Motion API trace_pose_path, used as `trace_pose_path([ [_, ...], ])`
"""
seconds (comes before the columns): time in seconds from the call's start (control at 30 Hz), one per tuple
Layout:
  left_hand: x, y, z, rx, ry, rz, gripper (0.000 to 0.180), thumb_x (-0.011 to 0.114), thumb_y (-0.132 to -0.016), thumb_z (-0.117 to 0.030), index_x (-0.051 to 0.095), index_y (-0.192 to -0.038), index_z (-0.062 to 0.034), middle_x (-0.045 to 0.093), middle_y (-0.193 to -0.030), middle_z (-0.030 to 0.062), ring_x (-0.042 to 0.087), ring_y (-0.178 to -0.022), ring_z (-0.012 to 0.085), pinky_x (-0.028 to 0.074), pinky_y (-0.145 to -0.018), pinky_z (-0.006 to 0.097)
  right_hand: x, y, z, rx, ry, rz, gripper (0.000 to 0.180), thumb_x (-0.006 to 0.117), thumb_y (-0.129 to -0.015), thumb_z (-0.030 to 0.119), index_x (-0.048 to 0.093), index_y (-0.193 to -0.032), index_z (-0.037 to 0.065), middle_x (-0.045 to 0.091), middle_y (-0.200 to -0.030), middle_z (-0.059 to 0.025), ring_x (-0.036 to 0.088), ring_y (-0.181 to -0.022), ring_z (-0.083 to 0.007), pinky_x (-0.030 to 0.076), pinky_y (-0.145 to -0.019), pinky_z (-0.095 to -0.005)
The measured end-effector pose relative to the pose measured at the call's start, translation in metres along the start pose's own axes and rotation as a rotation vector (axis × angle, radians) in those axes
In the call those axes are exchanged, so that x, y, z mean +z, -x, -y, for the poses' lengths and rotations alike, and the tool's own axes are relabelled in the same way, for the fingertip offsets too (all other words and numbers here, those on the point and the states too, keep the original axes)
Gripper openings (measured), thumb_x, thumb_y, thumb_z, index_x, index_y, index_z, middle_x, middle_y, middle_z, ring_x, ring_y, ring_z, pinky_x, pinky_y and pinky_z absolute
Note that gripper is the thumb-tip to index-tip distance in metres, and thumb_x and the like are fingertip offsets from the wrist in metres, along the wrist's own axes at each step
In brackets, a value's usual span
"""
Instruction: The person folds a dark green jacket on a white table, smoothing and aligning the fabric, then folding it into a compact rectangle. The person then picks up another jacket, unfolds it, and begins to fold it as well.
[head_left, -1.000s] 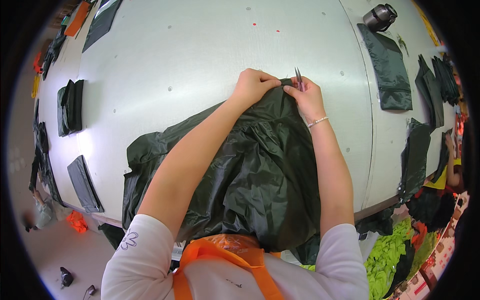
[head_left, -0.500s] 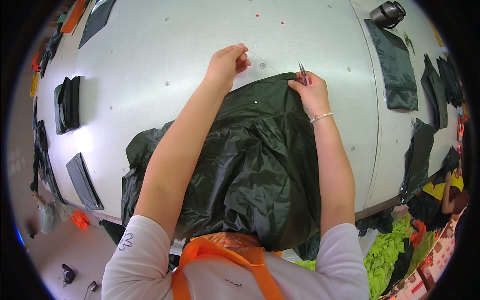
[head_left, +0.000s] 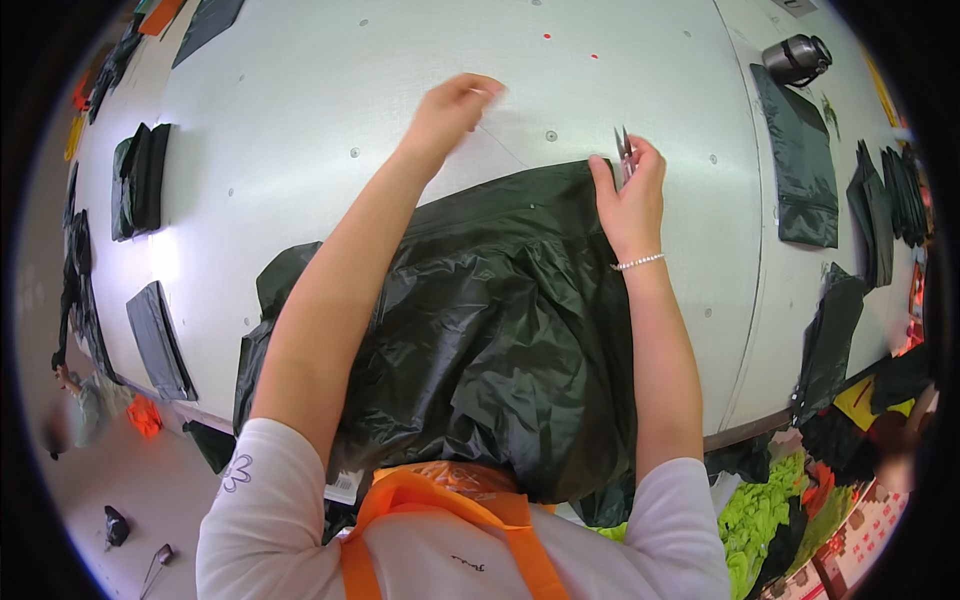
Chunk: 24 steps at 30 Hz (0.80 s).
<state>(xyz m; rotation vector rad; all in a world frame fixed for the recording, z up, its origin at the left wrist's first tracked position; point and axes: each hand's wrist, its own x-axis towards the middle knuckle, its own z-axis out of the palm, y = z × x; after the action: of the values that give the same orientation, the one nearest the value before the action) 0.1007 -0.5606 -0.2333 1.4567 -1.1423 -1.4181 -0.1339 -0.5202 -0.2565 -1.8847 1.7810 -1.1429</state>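
Observation:
A dark green, shiny garment [head_left: 470,350] lies bunched over the table's near edge, its far edge spread flatter. Beyond that edge my left hand [head_left: 448,118] is raised, slightly blurred, its fingers pinched together. A thin pale thread [head_left: 503,148] runs slantwise between this hand and the garment. My right hand [head_left: 632,200] is closed around small thread snips [head_left: 625,150], whose pointed blades stick up past the fingers, slightly apart. The thumb of that hand rests by the garment's far right corner; I cannot tell how firmly it grips the cloth.
The pale table [head_left: 300,110] carries folded dark pieces at left [head_left: 140,182] and right [head_left: 800,160]. A metal flask [head_left: 796,60] stands at the far right. Bright green cloth [head_left: 760,510] is heaped below the table on the right. Another person [head_left: 85,410] is at the far left.
My left hand has shifted slightly left and up. The garment's far right corner and my right hand sit a little lower and to the right; the snips now point straighter up.

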Motion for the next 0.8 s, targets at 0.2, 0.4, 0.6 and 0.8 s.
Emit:
trace_pose_path([
  [0.2,0.0,0.0,0.011,0.651,-1.129,0.29,0.016,0.072,-0.069,-0.015,0.068,-0.083,-0.0072,0.056,-0.086,0.0078,0.055,-0.084,0.0258,0.048,-0.074,0.038,0.009,0.014,0.016,-0.011,0.018,0.455,0.022,0.059,-0.089,0.025,0.055,-0.1,0.006,0.056,-0.098,-0.0104,0.061,-0.081,-0.0282,0.05,-0.071,-0.0367],
  [0.4,0.004,-0.004,0.003,0.546,-0.896,0.234,0.01,0.07,-0.074,-0.016,0.067,-0.076,-0.0062,0.059,-0.079,0.0074,0.056,-0.074,0.0223,0.046,-0.065,0.035,-0.002,-0.023,0.024,-0.088,0.142,0.672,0.021,0.065,-0.082,0.022,0.06,-0.096,0.007,0.063,-0.096,-0.0091,0.063,-0.079,-0.0264,0.051,-0.069,-0.0368],
  [0.6,0.016,0.024,-0.014,-0.069,-0.442,0.261,0.021,0.064,-0.084,-0.021,0.06,-0.072,-0.0033,0.066,-0.063,0.0062,0.045,-0.048,0.0081,0.038,-0.047,0.027,-0.037,0.0,0.059,-0.496,0.352,0.559,0.007,0.062,-0.078,0.011,0.058,-0.083,0.009,0.055,-0.08,-0.0061,0.059,-0.07,-0.0244,0.049,-0.06,-0.0364],
  [0.8,0.027,0.06,-0.003,-0.107,-0.358,0.205,0.023,0.062,-0.086,-0.023,0.058,-0.075,-0.0033,0.066,-0.064,0.0061,0.046,-0.048,0.0074,0.038,-0.046,0.024,-0.051,0.028,0.064,0.074,-0.068,0.789,0.03,0.061,-0.088,0.029,0.056,-0.089,-0.001,0.064,-0.086,-0.0108,0.063,-0.078,-0.0251,0.05,-0.069,-0.0338],
])
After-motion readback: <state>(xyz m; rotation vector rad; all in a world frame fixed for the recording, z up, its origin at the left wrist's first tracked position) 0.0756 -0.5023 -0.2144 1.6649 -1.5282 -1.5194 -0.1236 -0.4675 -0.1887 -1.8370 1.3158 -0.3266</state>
